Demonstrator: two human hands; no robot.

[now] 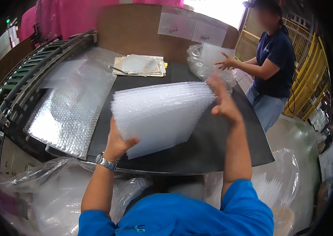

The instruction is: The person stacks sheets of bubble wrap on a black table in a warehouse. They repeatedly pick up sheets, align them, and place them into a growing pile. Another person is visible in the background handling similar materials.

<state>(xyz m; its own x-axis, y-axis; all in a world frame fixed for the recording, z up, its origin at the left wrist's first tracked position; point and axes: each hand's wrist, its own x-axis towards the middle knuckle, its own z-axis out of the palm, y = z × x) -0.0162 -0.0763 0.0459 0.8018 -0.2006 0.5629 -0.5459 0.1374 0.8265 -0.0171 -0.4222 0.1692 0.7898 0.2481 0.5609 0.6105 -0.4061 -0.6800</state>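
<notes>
Over black table, left hand, partly hidden, clasping bubble-wrap stack, right hand splayed beside it, blurred, contact unclear

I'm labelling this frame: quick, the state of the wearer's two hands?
Left hand: closed, holding the stack at its left edge.
Right hand: open, by its right edge; contact unclear.

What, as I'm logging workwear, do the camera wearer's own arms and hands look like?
Both arms have short, bright blue sleeves, with bare forearms below. A silver-coloured, linked metal watch band circles the left wrist; the right wrist has none. The left hand and right hand are ungloved; the right is blurred.
</notes>
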